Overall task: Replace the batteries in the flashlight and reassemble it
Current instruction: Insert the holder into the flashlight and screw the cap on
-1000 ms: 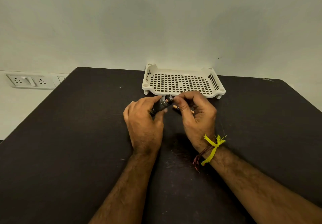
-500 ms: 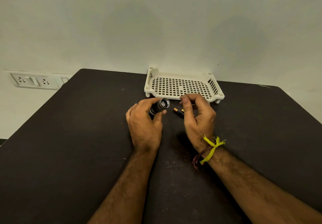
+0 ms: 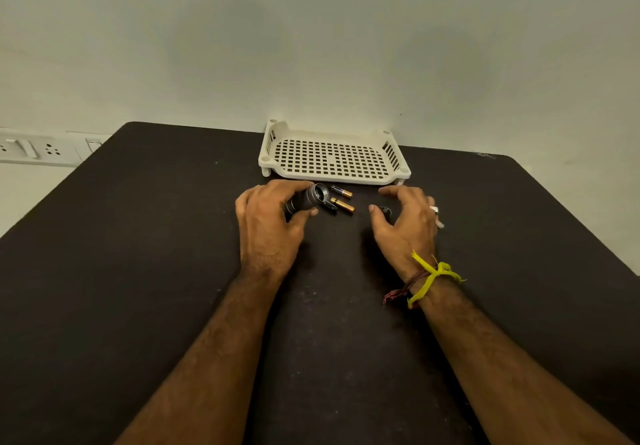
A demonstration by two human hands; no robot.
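My left hand (image 3: 266,226) is closed around the dark flashlight body (image 3: 310,198), which lies low over the black table (image 3: 138,254) with its open end facing right. Two gold-and-black batteries (image 3: 342,191) (image 3: 343,205) lie on the table just right of that opening, and a small black part (image 3: 330,207) sits between them and the body. My right hand (image 3: 407,224) hovers further right with its fingers spread. A small black cap (image 3: 385,211) lies on the table beside its thumb.
A white perforated plastic tray (image 3: 266,160) stands against the wall right behind the batteries. A white socket and switch plate (image 3: 31,150) is on the wall at the left. The table's right edge runs diagonally at the far right.
My right hand has pulled away from the flashlight's open end to the right and spread its fingers. Two batteries and the black cap now lie uncovered on the table. The left hand stays on the body.
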